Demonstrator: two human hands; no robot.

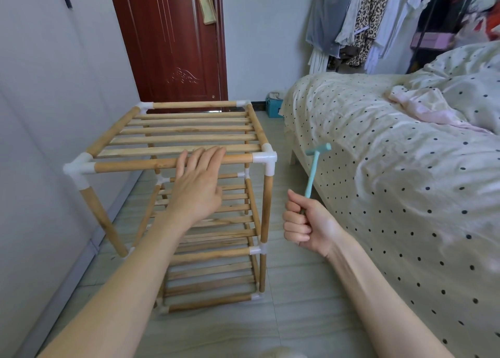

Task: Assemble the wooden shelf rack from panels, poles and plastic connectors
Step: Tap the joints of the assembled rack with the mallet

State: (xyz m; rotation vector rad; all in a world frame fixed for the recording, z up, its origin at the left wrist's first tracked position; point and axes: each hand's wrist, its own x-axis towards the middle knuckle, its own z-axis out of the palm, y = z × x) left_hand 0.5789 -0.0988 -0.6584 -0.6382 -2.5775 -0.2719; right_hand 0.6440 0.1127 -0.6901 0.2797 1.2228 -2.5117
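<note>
Shelf rack [173,195] is standing on the tiled floor [292,317] beside the bed [392,181], showing 3 slatted tiers joined by white plastic connectors. Left hand [196,184] is resting flat, fingers straight, on the top front pole [151,165]. Right hand [305,226] is gripping a small teal mallet [315,168]. Seemingly final tightening: next, tapping the near corner connector [266,158] squarely. No containers with visible contents.

Rack [173,165] stands left of bed [378,168], door [167,38] behind.
</note>
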